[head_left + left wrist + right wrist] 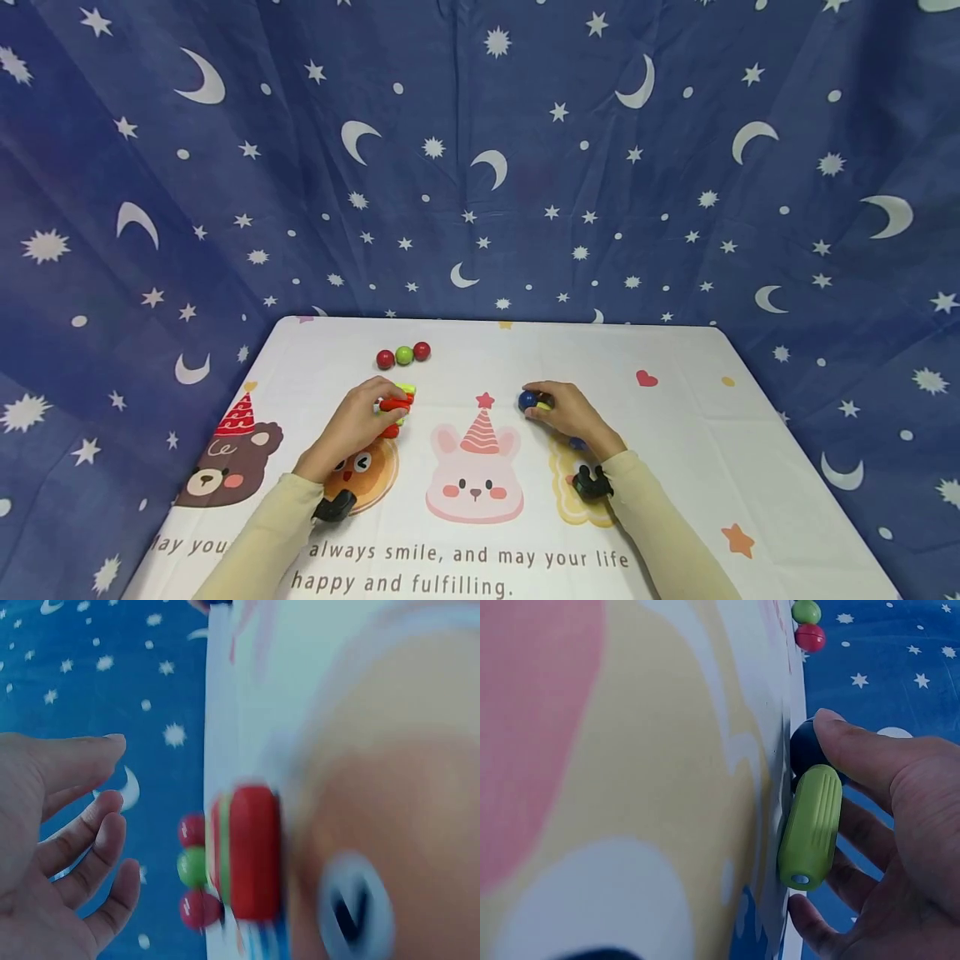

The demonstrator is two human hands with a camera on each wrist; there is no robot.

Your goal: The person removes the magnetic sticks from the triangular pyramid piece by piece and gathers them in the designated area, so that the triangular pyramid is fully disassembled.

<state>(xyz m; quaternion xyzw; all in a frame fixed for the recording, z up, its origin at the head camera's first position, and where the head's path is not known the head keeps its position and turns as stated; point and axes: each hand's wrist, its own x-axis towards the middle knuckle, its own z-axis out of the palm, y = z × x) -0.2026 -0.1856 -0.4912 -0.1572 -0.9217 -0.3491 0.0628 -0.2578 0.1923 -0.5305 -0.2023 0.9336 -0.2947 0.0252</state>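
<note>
In the head view my left hand [367,410] is beside a small group of red and yellow-green pieces [390,430]. The left wrist view shows a red, rounded cylinder [255,851] with a thin green piece [224,847] along it. My left fingers are loosely bent there, with a gap between thumb and fingers. My right hand [566,408] pinches a dark blue ball [527,401], its thumb on the ball's side; the other fingers are partly hidden. A green ridged cylinder [810,829] lies by the palm in the right wrist view.
Two red balls and a green ball [404,356] sit in a row toward the table's back left. Another blue piece [577,443] shows beside my right wrist. A printed white cloth [480,554] covers the table; a blue starry curtain [525,233] hangs behind it.
</note>
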